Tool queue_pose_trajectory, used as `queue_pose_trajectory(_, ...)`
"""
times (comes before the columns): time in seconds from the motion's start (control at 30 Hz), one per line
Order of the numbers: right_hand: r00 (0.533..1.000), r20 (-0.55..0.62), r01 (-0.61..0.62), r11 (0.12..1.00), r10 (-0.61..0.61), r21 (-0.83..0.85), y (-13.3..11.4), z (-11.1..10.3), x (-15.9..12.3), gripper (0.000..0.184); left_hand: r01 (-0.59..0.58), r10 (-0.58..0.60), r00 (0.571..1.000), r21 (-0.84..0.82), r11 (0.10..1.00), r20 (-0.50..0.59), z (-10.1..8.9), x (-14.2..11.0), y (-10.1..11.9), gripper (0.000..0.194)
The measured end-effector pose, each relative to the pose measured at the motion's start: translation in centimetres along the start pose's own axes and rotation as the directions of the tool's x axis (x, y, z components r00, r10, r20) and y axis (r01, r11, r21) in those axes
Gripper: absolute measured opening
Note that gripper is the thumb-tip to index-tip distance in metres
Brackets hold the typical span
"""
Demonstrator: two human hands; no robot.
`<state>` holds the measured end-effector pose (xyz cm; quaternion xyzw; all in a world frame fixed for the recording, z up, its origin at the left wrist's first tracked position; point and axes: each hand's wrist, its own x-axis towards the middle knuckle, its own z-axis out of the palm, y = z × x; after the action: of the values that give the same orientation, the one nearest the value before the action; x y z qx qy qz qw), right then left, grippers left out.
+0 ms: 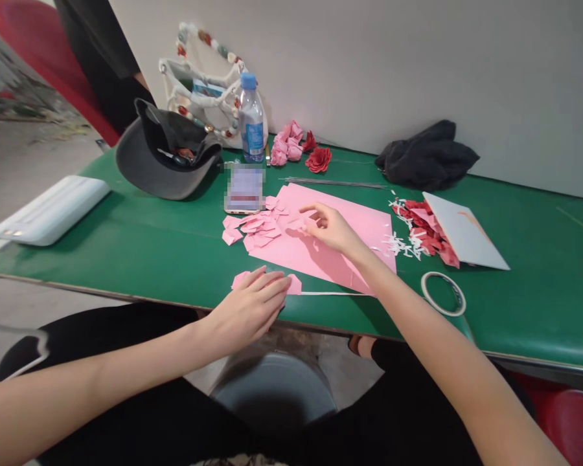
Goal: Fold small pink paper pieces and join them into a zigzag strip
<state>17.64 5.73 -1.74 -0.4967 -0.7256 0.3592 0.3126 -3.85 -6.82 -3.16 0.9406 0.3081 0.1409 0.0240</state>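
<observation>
My left hand [255,301] lies flat with its fingers stretched out at the table's front edge. Under and around it are cut pink paper pieces [295,284], partly covered by the fingers. My right hand [331,228] hovers over a large pink paper sheet [350,217], its fingers bent. At its fingertips is a pale pink paper petal [296,224], somewhat blurred. A loose pile of pink paper petals [260,228] spreads over the sheet's left side. A narrow white strip [337,294] runs along the sheet's near edge.
Behind are a phone [243,188], a water bottle [252,120], a cap [168,152], a beaded bag [201,84], paper flowers [318,159], thin wires [333,183] and black cloth [427,155]. To the right, a tape roll [444,294] lies near red scraps [425,226] and a white card [466,230].
</observation>
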Motion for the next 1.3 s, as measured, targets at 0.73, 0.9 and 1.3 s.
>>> queue_pose_trajectory(0.73, 0.985, 0.019, -0.174, 0.984, 0.173, 0.042, 0.8, -4.4, -6.5, 0.036, -0.044, 0.044, 0.999, 0.007, 0.999, 0.003, 0.6, 1.2, 0.2, 0.031)
queue_pose_trajectory(0.9, 0.981, -0.077, -0.187, 0.977, 0.179, -0.107, 0.1, -5.5, -7.4, 0.014, -0.056, 0.056, 0.998, 0.018, 0.998, 0.004, 0.8, 1.2, 0.0, 0.030)
queue_pose_trajectory(1.3, 0.971, 0.196, -0.194, 0.935, 0.139, 0.297, 0.2, 0.8, -7.2, 0.026, -0.063, 0.064, 0.997, 0.035, 0.997, -0.052, 0.6, 1.7, 0.8, 0.024)
